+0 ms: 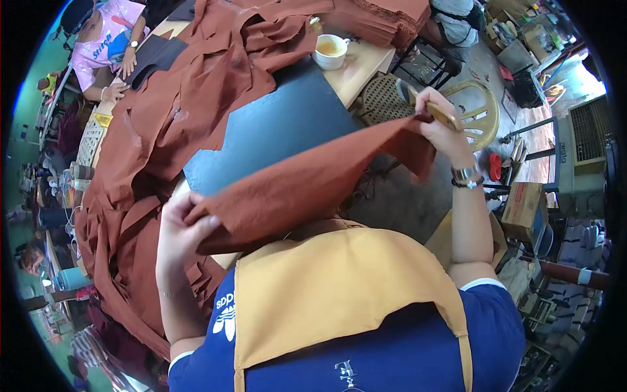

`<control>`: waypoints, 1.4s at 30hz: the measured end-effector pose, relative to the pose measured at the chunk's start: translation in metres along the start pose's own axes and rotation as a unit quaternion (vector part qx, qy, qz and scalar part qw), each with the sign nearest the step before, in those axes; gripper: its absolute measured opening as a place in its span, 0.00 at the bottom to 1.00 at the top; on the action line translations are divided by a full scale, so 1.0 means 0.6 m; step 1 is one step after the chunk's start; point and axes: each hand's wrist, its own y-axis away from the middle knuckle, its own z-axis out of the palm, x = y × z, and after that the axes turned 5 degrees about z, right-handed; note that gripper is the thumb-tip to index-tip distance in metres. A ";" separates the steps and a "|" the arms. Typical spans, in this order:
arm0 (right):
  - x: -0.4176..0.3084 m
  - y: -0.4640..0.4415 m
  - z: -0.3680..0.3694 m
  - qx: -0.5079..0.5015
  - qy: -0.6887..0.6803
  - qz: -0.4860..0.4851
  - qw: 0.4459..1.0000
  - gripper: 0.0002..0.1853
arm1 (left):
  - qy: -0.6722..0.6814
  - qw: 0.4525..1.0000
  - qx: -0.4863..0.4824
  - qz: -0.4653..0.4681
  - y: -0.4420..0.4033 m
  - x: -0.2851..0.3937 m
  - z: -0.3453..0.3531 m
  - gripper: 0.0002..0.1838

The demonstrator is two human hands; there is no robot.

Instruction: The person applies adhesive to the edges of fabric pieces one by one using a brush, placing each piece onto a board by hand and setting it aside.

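A rust-brown sheet [307,179], soft like leather or cloth, hangs stretched between my two hands above the table. My left hand [185,225] pinches its near left end, thumb on top. My right hand [444,124] grips the far right corner and also holds a wooden-handled brush [445,118], its head pointing up and left. Below the sheet lies a smooth dark board [284,124], partly covered by it. Behind the board stands a white cup [330,52] with a yellowish substance inside.
Crumpled rust-brown material [176,124] covers the table's left side; a stack of it [392,23] lies at the back. Across the table, a person [108,49] rests their hands by dark sheets [155,60]. Plastic chairs [480,114] and a cardboard box [524,210] stand at right.
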 end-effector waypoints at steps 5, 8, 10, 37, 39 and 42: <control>0.120 -0.098 0.064 0.023 0.050 -0.040 0.998 0.21 | -0.317 0.946 0.059 0.035 -0.163 -0.163 -0.007 0.13; 0.148 -0.125 0.093 0.037 0.137 -0.052 0.989 0.23 | -0.463 0.868 0.175 0.038 -0.187 -0.172 0.065 0.24; 0.163 -0.140 0.101 0.044 0.169 -0.047 0.983 0.22 | -0.523 0.842 0.121 0.059 -0.170 -0.166 0.130 0.25; 0.118 -0.433 0.114 -0.020 0.181 -0.047 0.982 0.22 | -0.273 0.955 -0.036 0.113 -0.102 -0.214 0.105 0.54; 0.163 -0.459 0.139 -0.011 0.222 -0.036 0.974 0.23 | -0.342 0.928 -0.082 0.124 -0.101 -0.230 0.089 0.54; 0.152 -0.452 0.132 -0.034 0.104 0.030 0.994 0.22 | -0.460 0.873 -0.110 0.116 -0.087 -0.218 0.071 0.53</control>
